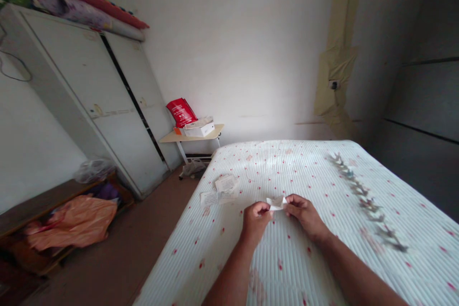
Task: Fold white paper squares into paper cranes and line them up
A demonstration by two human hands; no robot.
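A small folded piece of white paper (276, 202) is held between my two hands, just above the bed. My left hand (255, 220) pinches its left end between thumb and fingers. On the other side, the fingertips of my right hand (304, 213) are closed on its right end. To the left of my hands, several printed paper sheets (225, 184) lie loosely overlapping on the bed. Over on the right, a long row of small folded paper figures (362, 196) runs along the bedspread; their exact shape is blurred.
The bed (287, 167) has a ribbed white cover with red dots. Behind it, a small table (172, 137) bears a red bag (181, 112) and a white box (200, 129). A grey cabinet (82, 71) and a low wooden bench with an orange plastic bag (77, 222) stand left.
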